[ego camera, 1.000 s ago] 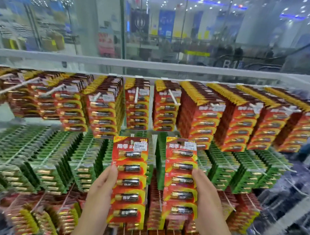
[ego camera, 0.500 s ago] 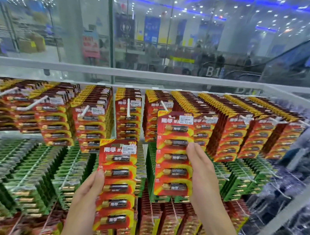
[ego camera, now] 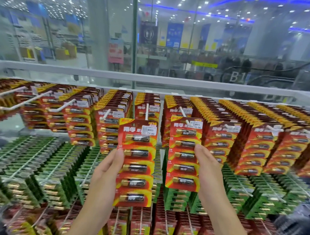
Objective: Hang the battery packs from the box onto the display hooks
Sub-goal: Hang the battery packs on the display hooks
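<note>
Nearest me, my left hand (ego camera: 109, 167) grips the left pack (ego camera: 135, 164) by its left edge, thumb on the front, holding it upright just short of the rack. At about 2 o'clock from it, my right hand (ego camera: 207, 169) pinches the right pack (ego camera: 184, 153) by its right edge. Its top hole sits at the tip of a white hook (ego camera: 183, 114), but I cannot tell whether the tip is through. I judge the right pack is mid-hanging and next needs sliding back to the hung red packs (ego camera: 221, 141). The left pack then needs lifting to the peg (ego camera: 147, 110) at its 12 o'clock. The box is out of view.
</note>
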Motion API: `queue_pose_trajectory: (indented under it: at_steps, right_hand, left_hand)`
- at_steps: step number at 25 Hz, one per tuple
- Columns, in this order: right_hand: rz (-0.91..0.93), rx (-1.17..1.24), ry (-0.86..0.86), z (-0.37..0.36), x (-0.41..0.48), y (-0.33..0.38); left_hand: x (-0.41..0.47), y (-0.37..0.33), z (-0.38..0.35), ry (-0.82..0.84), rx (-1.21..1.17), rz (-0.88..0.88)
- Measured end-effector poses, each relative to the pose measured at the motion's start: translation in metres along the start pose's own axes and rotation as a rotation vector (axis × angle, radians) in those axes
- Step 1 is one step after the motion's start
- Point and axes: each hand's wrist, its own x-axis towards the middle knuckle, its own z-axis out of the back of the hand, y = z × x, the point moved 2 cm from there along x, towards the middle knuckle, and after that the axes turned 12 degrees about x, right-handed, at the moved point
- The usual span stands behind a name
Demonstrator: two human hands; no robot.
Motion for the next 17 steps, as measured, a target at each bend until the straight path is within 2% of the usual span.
queue_pose_trajectory:
  at_steps: [4, 11, 17]
  right_hand:
    - [0.008, -0.012, 0.005, -0.002, 0.004, 0.002]
    - [0.027, -0.046, 0.012, -0.004, 0.007, 0.0]
    - [0.033, -0.162, -0.068, -0.01, 0.029, -0.008]
  left_hand:
    - [0.01, -0.01, -0.006, -0.003, 0.046, -0.039]
    - [0.017, -0.004, -0.019, -0.018, 0.044, 0.02]
    - [0.056, -0.008, -0.038, -0.052, 0.142, 0.006]
